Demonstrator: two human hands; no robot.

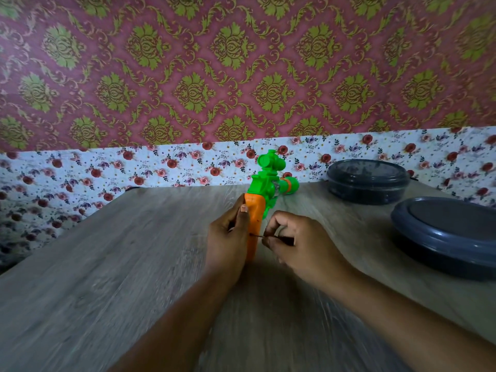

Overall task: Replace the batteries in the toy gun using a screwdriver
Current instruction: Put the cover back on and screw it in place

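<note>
You were at the screw step: the screwdriver (259, 236) had its thin tip against the side of the gun (264, 194) grip, where the battery cover presumably sits, though no screw could be made out. Your left hand (228, 237) was wrapped round the orange grip, thumb up along it, steadying the gun on the table (120, 251) with its green barrel pointing away. Your right hand (292, 242), just beside the grip, pinched the screwdriver between curled fingertips. Next, I judged, you needed firm inward pressure while twisting, keeping the tip seated.
</note>
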